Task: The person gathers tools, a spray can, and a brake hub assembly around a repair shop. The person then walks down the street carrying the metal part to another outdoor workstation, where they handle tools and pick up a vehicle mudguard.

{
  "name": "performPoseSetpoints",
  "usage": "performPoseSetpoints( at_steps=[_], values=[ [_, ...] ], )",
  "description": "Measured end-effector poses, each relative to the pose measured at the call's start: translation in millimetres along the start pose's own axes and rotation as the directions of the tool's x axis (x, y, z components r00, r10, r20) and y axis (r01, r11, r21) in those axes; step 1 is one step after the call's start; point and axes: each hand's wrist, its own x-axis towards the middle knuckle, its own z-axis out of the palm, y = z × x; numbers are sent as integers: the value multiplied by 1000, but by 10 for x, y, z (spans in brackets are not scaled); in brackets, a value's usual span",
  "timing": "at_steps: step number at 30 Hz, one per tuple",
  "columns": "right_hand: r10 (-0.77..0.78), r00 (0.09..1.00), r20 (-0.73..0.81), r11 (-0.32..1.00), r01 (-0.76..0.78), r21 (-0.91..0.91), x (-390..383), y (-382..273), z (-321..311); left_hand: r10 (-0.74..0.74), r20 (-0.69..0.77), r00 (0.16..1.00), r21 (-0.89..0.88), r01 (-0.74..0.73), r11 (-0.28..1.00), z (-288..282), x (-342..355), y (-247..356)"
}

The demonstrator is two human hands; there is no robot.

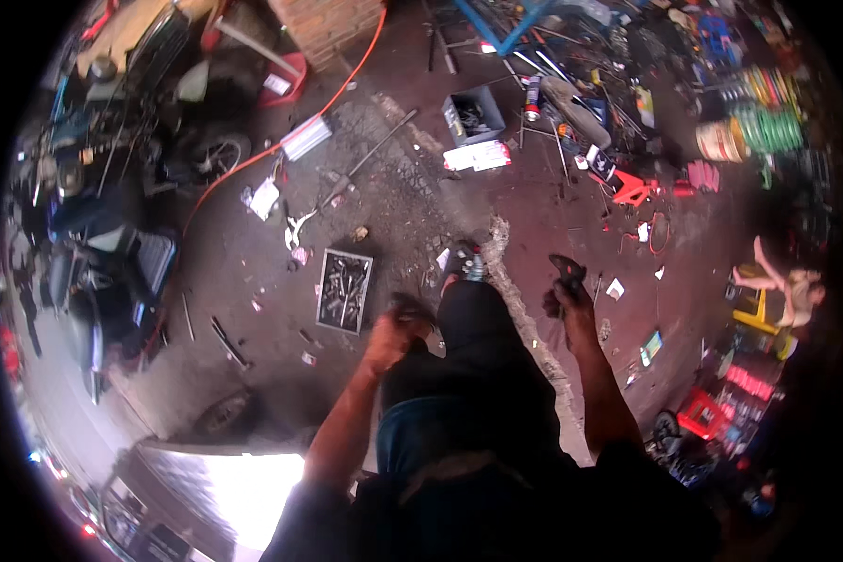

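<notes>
My right hand [571, 298] is out over the floor, right of my legs, fingers closed round a small dark, curved object [568, 267]. Its exact kind does not show. My left hand [398, 334] is beside my knee, its fingers dark and smeared by motion; whether it holds anything is unclear. Nearest to it, on the left, a shallow grey tray [321, 316] full of metal sockets or similar small parts [348, 288] lies on the floor. Just beyond my knees stands a small clear bottle [476, 266].
Ahead are a grey bin [499, 110], a spray can [532, 99] and a red jack stand [634, 188]. Motorbikes [112, 272] stand at left, with an orange hose [281, 145] across the floor. At far right a person [796, 290] is by a yellow stool [757, 313].
</notes>
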Motion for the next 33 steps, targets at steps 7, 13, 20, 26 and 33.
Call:
performPoseSetpoints(
  at_steps=[7,13,20,26,33],
  values=[
    [-63,997,46,990,57,128,380,-324,198,19,233,972,-20,-14,1000,1038,611,1824],
    [24,994,109,941,-60,332,938,-679,-158,492,109,864,392,-492,777,1646,1374,1644],
    [86,965,249,882,-190,431,1786,-1566,-966,0,156,988,303,-48,952,2271,2187,2883],
    [-320,923,214,947,307,92,2256,-1960,-1601,345,-3,939,387,-317,866,2078,3124,3657],
    [126,940,-316,980,-68,190,1925,-877,-3047,375,-152,914,924,-3,383,1110,4625,5485]
  ],
)
